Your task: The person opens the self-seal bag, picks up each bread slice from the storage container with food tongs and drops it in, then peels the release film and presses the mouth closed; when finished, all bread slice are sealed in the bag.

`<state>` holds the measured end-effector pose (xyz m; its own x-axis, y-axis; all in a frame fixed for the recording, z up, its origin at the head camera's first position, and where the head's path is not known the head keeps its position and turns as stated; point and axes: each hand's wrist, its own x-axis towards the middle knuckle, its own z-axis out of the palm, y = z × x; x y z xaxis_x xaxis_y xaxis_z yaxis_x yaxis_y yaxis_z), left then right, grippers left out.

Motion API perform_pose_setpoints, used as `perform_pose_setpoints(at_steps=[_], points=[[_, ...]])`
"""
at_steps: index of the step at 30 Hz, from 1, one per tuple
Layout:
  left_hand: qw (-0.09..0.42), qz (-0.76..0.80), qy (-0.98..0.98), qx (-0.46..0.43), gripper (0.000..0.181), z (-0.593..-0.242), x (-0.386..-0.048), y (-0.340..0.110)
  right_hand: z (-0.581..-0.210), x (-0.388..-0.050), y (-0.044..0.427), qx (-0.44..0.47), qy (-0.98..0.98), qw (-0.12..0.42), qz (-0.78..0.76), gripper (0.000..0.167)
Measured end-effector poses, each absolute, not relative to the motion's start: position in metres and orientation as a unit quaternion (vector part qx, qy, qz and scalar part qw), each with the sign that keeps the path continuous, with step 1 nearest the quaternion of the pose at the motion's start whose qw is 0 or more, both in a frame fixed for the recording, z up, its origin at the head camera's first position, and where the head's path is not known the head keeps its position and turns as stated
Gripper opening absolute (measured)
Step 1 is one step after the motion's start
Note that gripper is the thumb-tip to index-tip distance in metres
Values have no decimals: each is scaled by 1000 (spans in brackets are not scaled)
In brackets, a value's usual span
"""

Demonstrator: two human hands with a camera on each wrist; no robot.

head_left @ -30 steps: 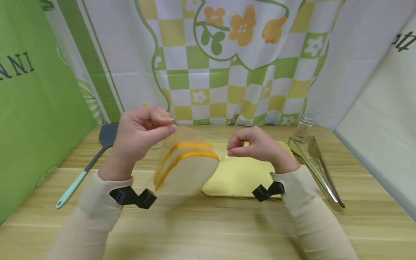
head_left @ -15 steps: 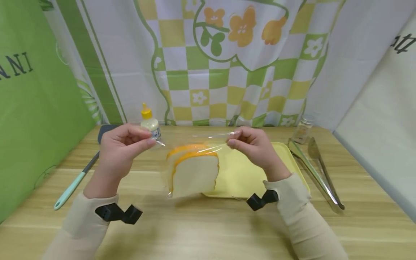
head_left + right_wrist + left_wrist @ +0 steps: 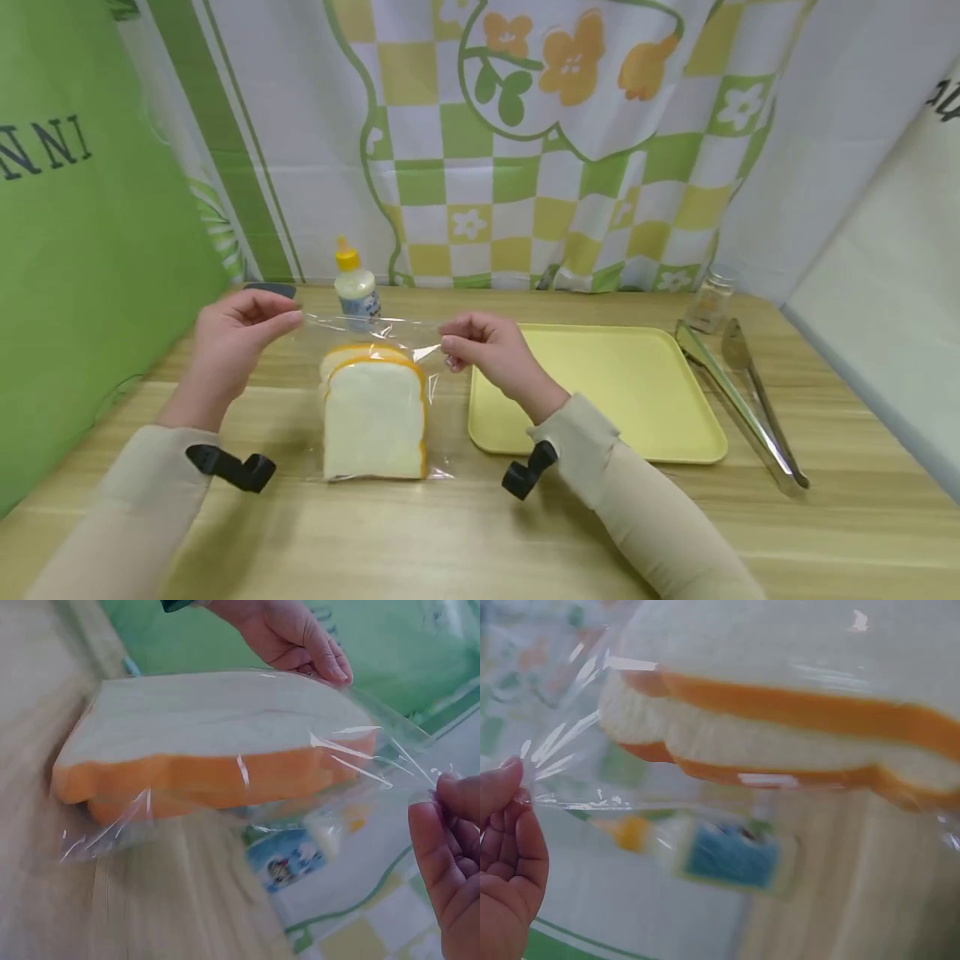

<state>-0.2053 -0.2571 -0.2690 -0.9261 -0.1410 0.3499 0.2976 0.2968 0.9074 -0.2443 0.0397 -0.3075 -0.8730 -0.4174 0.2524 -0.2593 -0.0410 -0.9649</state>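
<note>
Two bread slices (image 3: pixel 375 421) with orange crust sit inside a clear plastic bag (image 3: pixel 442 462), one behind the other. The bag stands upright, its bottom at the wooden table. My left hand (image 3: pixel 236 346) pinches the bag's upper left corner between thumb and fingers. At the upper right corner, my right hand (image 3: pixel 498 358) pinches the film the same way. Between the two hands the top edge is stretched out. In the left wrist view, the left thumb and fingers (image 3: pixel 510 847) grip gathered film. The right wrist view shows the right hand (image 3: pixel 454 855) holding the other corner.
A yellow tray (image 3: pixel 600 392) lies right of the bag. Metal tongs (image 3: pixel 738 408) and a glass jar (image 3: pixel 711 298) are farther right. Behind the bag stands a squeeze bottle (image 3: pixel 357 287) with a yellow cap. A dark spatula head (image 3: pixel 272 290) shows behind the left hand.
Both hands and the bag have moved left, off the front of the tray. The bag has come from tilted to upright, and its top has been spread between the hands.
</note>
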Motion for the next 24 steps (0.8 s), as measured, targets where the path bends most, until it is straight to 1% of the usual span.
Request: perform_pose_setpoints(at_steps=[4, 10, 12, 16, 18, 24], points=[[166, -538, -826, -26, 17, -293, -241, -259, -322, -269, 33, -194, 708, 64, -676, 19], [133, -520, -843, -9, 29, -317, -273, -252, -343, -293, 33, -150, 730, 73, -663, 23], [119, -508, -853, -2, 32, -323, -280, -249, -349, -297, 34, -131, 737, 76, -658, 23], [90, -500, -862, 10, 31, -335, -286, -248, -359, -302, 33, -108, 753, 81, -644, 24], [85, -499, -862, 14, 30, -342, -287, -251, -362, -304, 30, -106, 761, 80, -635, 24], [91, -501, -861, 21, 28, -360, -291, -257, -367, -308, 25, -101, 814, 46, -569, 19]])
